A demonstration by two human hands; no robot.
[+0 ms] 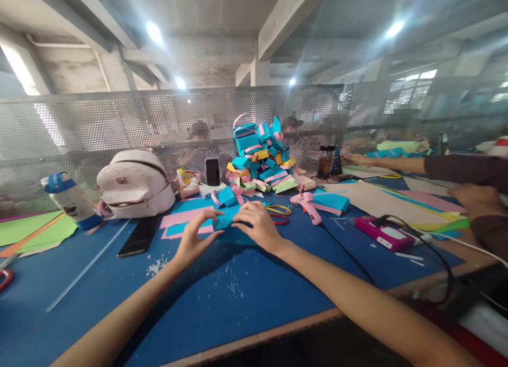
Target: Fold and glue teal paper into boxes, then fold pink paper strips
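Observation:
A piece of blue paper is held between my two hands, low over the blue table. My left hand pinches its left end between thumb and fingers. At the right end, my right hand grips it with the thumb below and the fingers on top. Just behind them lie a blue folded paper piece with a pink strip and a pair of scissors with red and yellow handles. Flat pink paper strips and blue sheets rest left of my hands. The paper's underside is hidden.
Beyond my hands rises a pile of folded paper boxes. A pink glue gun with a black cord lies right, near a magenta device. A white backpack, bottle and dark phone stand left. Another person's arms reach in at right.

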